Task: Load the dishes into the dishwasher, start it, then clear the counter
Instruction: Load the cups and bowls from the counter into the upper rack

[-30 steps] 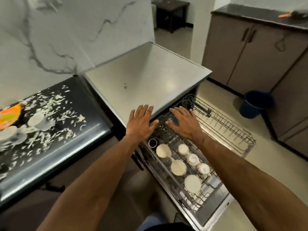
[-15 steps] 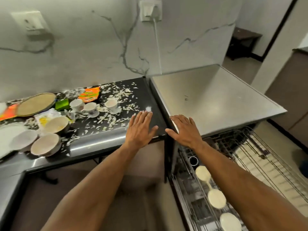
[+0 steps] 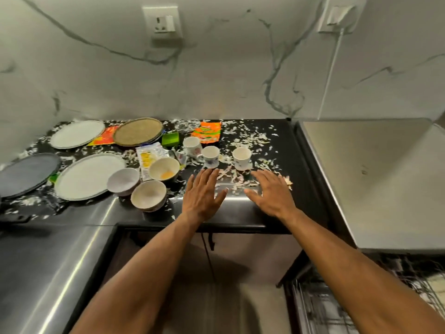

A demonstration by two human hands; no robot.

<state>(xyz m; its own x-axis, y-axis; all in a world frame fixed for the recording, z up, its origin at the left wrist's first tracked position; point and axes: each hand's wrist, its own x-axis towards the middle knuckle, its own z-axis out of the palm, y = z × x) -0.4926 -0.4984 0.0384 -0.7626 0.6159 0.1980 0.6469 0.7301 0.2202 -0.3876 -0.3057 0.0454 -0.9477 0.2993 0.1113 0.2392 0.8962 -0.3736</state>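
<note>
Both hands hover flat over the front of the black counter, fingers straight, holding nothing. My left hand is just in front of a white patterned cup; my right hand lies in front of another cup. A third cup stands behind them. Three bowls sit to the left, with white plates, a grey plate and a brown plate beyond. The dishwasher's steel top is on the right; its pulled-out rack shows at the bottom right.
White shreds litter the counter. Orange wrappers, a green packet and a yellow-white sachet lie among the dishes. A steel counter runs along the left. A wall socket and a plugged cable are on the marble wall.
The view swung left from the open dishwasher rack to the littered counter. Both flat hands moved with it, from over the rack to in front of the cups.
</note>
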